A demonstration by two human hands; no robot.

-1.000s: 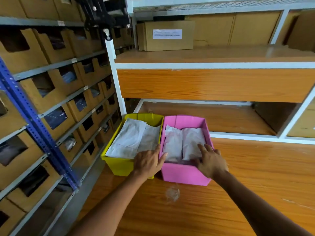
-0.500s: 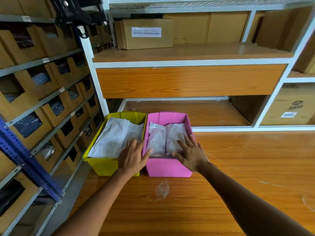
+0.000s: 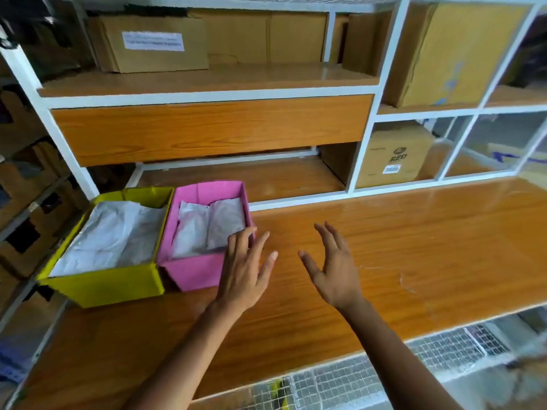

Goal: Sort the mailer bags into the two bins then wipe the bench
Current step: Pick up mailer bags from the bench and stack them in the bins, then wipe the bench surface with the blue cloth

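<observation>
A yellow bin (image 3: 103, 284) and a pink bin (image 3: 195, 270) stand side by side at the left end of the wooden bench (image 3: 414, 247). Both hold white mailer bags, large ones (image 3: 109, 235) in the yellow bin and smaller ones (image 3: 207, 229) in the pink bin. My left hand (image 3: 245, 270) hovers with spread fingers by the pink bin's near right corner, holding nothing. My right hand (image 3: 334, 264) is open over the bare bench to the right of the bins, empty too.
White-framed shelves rise behind the bench with cardboard boxes (image 3: 148, 42) on them and a box marked RED (image 3: 393, 158) in a lower cubby. Racks of cardboard trays (image 3: 26, 184) line the left side. Wire mesh (image 3: 340, 383) shows below the bench's front edge.
Both hands have come off the bins and moved right, over the bench. The view has swung right, so the bins now sit further left.
</observation>
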